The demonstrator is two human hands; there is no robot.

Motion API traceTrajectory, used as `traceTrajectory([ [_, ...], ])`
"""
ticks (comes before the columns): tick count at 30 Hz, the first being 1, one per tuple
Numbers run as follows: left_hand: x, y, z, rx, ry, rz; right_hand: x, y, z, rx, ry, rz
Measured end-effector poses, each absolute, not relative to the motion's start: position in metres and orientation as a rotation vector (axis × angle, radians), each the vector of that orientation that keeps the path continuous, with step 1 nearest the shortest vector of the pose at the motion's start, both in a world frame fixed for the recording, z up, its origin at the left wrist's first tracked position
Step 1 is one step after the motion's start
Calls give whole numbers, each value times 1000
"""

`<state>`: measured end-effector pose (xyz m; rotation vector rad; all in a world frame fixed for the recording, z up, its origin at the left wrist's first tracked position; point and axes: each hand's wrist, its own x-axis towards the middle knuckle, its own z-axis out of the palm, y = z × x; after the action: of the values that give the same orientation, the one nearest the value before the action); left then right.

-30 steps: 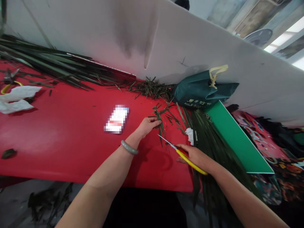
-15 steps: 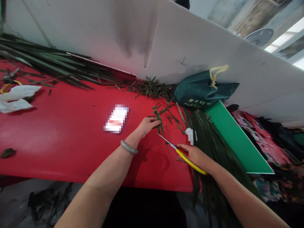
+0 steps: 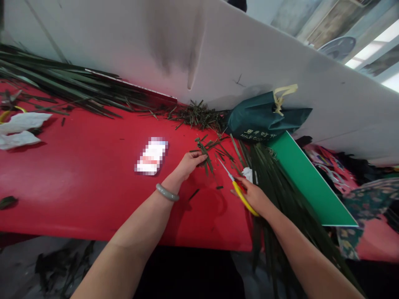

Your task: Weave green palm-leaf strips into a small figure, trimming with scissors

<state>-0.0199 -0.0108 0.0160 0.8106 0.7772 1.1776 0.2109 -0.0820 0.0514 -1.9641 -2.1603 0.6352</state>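
On the red table [image 3: 77, 174], my left hand [image 3: 188, 163], with a pale bangle on the wrist, pinches a small bunch of green leaf strips [image 3: 204, 153]. My right hand [image 3: 254, 194] grips yellow-handled scissors [image 3: 234, 186], blades pointing up-left toward the strips. A long bundle of dark green leaves [image 3: 277, 195] lies under and beside my right forearm, running off the table's front edge. A few cut bits lie on the table between my hands.
A dark green cloth bag [image 3: 264, 116] leans on the white wall, with a green board [image 3: 305, 178] beside it. A heap of cuttings [image 3: 196, 116] and long leaves [image 3: 68, 87] line the back. White tissue [image 3: 18, 128] lies far left; a blurred card [image 3: 151, 155] sits mid-table.
My right hand moved the scissors up and left, closer to the strips. My left hand shifted slightly up with the strips. Small cut pieces now lie on the table below them.
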Motion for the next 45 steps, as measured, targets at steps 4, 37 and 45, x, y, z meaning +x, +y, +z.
traceTrajectory([
  [4, -20, -13, 16, 838, 711, 1134, 189, -79, 37, -1958, -2339, 497],
  [37, -16, -13, 22, 784, 691, 1261, 123, -55, 26, -1558, -1523, 689],
  [45, -16, -10, 18, 674, 734, 1366, 119, -59, 8, -1538, -1562, 904],
])
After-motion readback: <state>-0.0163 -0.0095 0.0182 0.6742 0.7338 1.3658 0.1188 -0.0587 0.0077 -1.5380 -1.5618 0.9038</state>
